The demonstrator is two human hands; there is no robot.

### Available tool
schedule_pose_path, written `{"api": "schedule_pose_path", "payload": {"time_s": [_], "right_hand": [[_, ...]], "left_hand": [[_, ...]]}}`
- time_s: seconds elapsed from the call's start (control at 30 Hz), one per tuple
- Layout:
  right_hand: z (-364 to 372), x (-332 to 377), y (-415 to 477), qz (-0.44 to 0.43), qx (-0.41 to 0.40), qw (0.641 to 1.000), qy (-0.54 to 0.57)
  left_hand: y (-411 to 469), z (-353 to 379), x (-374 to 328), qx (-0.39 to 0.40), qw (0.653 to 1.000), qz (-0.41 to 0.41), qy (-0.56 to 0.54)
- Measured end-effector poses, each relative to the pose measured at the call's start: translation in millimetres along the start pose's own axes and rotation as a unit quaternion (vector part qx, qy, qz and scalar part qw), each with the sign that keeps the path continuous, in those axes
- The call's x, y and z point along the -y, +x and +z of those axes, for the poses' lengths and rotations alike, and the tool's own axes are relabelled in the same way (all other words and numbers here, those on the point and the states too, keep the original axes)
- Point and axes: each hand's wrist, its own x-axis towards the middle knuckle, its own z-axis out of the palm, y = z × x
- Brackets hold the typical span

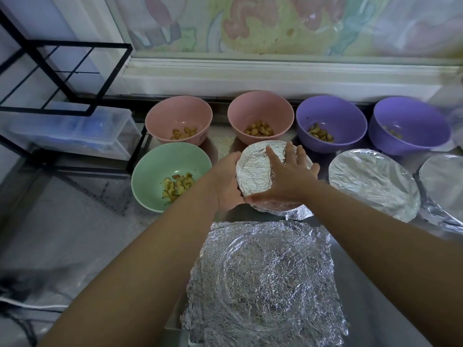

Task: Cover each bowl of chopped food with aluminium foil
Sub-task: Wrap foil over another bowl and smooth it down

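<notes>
Two hands on foiled bowl: left hand grips rim, right fingers spread flat.

No legible text, label, brand, number or sign appears on any item in view.
</notes>
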Motion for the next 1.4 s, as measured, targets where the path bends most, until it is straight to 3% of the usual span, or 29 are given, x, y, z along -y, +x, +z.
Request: {"api": "schedule_pose_path", "payload": {"time_s": [0.23,0.47,0.8,1.0,1.13,1.4], "right_hand": [[1.2,0.2,-1.2,0.001,-0.005,1.0,-0.01],[3.9,0.4,-0.8,0.002,-0.014,1.0,0.001],[-0.5,5.9,-4.3,0.017,-0.001,1.0,0.017],[-12.0,10.1,-17.2,0.089,0.05,0.993,0.055],[-27.1,9.1,-14.6,0.064,0.035,0.997,0.023],[-27.2,21.1,16.8,0.038,0.036,0.998,0.029]], "left_hand": [[24.8,-1.2,3.2,0.005,1.0,-0.016,-0.007],[34.9,-2.6,2.5,-0.057,0.998,0.012,-0.032],[23.9,0.5,-3.9,-0.079,0.996,0.006,-0.051],[9.4,-2.6,-2.5,-0.113,0.983,0.08,-0.121],[1.4,-1.0,20.7,-0.129,0.973,0.089,-0.169],[4.5,-2.9,39.0,-0.07,0.967,0.058,-0.24]]}}
